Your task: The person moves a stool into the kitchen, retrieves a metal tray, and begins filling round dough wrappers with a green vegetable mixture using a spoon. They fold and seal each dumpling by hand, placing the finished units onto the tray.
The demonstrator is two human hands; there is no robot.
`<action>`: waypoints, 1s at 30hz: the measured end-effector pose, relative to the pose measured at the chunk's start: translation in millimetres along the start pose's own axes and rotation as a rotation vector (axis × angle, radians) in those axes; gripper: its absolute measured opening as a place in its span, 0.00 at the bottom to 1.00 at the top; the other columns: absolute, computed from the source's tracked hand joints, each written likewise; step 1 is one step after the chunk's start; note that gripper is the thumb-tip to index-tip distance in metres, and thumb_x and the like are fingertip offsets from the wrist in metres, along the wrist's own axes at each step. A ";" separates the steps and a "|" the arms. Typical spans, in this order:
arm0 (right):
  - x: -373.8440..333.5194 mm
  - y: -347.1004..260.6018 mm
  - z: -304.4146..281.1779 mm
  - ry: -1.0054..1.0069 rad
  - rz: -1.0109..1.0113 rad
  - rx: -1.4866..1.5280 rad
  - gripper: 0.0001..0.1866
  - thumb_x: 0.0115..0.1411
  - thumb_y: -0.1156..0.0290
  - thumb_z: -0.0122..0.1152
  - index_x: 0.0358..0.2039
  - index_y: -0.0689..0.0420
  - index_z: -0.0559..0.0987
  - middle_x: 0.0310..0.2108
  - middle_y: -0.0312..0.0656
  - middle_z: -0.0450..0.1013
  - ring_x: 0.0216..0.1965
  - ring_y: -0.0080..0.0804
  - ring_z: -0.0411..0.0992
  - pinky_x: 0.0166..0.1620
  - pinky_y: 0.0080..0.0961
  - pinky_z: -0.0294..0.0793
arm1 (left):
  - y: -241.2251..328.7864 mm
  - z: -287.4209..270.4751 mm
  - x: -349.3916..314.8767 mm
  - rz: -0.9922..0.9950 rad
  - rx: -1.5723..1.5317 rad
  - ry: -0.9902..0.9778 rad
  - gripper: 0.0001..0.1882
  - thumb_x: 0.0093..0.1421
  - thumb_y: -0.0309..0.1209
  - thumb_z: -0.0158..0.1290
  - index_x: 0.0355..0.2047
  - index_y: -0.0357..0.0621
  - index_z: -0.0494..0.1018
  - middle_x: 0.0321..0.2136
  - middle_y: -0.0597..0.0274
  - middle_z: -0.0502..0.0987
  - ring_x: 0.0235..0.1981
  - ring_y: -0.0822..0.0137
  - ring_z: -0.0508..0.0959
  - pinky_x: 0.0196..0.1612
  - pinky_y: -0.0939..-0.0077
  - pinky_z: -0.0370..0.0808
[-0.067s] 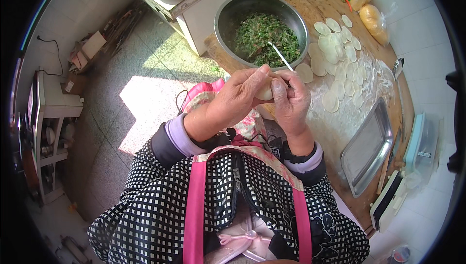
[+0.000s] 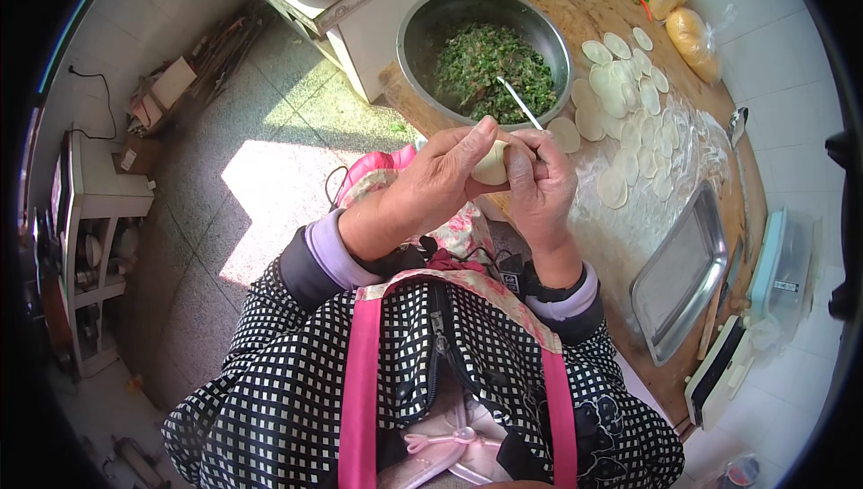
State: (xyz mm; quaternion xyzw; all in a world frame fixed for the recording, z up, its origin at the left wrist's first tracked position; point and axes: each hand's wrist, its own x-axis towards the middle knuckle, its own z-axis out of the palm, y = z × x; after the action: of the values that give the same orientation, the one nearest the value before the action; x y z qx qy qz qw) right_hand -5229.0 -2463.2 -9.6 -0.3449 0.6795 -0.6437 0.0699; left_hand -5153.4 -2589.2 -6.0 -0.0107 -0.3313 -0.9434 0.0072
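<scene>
One wooden tabletop (image 2: 602, 255) supports a metal bowl (image 2: 419, 56). Well to the bowl's right, nearer the person, lies a metal tray (image 2: 680, 273); pale dough discs (image 2: 615, 101) spread just right of the bowl. Inside it, a chopped green mixture (image 2: 485, 62) bears a white handle (image 2: 520, 102). On the bowl's near side, the left hand (image 2: 440, 165) and right hand (image 2: 545, 182) meet, their fingers closed around a rounded dough piece (image 2: 490, 167), more of whose pale face shows between the thumbs than in the earlier frame.

No readable text; container label (image 2: 787, 286) illegible
</scene>
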 end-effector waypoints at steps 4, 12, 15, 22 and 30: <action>-0.1 1.6 -4.1 0.001 -0.074 -0.079 0.09 0.60 0.71 0.57 0.34 0.65 0.73 0.28 0.35 0.71 0.28 0.13 0.66 0.29 0.11 0.67 | -0.6 3.2 -1.6 0.032 0.036 -0.110 0.23 0.69 0.41 0.35 0.46 0.30 0.68 0.40 0.58 0.73 0.39 0.69 0.75 0.42 0.77 0.73; -5.2 -6.0 -0.9 -0.072 -0.035 0.107 0.06 0.58 0.76 0.57 0.36 0.63 0.73 0.28 0.35 0.69 0.26 0.16 0.65 0.28 0.14 0.67 | 3.3 -0.6 -5.5 0.153 0.644 -0.072 0.21 0.69 0.36 0.33 0.41 0.30 0.70 0.34 0.56 0.76 0.36 0.70 0.75 0.42 0.77 0.72; -4.3 -10.1 -2.0 -0.080 -0.157 -0.046 0.07 0.57 0.76 0.58 0.35 0.63 0.73 0.25 0.35 0.68 0.23 0.18 0.64 0.26 0.16 0.66 | 6.9 6.8 -9.4 0.178 0.740 -0.061 0.21 0.70 0.35 0.32 0.37 0.29 0.71 0.34 0.54 0.77 0.36 0.69 0.76 0.43 0.78 0.72; -9.0 -20.9 -2.8 -0.049 -0.170 -0.131 0.08 0.55 0.71 0.60 0.31 0.61 0.73 0.19 0.38 0.65 0.18 0.25 0.63 0.23 0.21 0.64 | -6.1 11.8 -11.6 0.197 0.613 0.075 0.18 0.69 0.32 0.35 0.32 0.34 0.72 0.28 0.62 0.76 0.30 0.75 0.73 0.36 0.82 0.70; -14.7 -22.4 -1.5 0.006 -0.130 -0.177 0.05 0.55 0.74 0.57 0.30 0.62 0.73 0.20 0.43 0.67 0.19 0.31 0.66 0.24 0.25 0.66 | -14.1 4.8 -8.0 0.194 0.581 0.101 0.16 0.69 0.31 0.36 0.33 0.36 0.72 0.26 0.68 0.74 0.29 0.81 0.70 0.32 0.86 0.67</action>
State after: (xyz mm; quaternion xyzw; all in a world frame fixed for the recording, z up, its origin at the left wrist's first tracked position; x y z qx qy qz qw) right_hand -5210.3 -2452.2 6.2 -0.3913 0.7100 -0.5854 -0.0045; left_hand -5145.6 -2575.2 -11.3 0.0070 -0.5838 -0.8035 0.1164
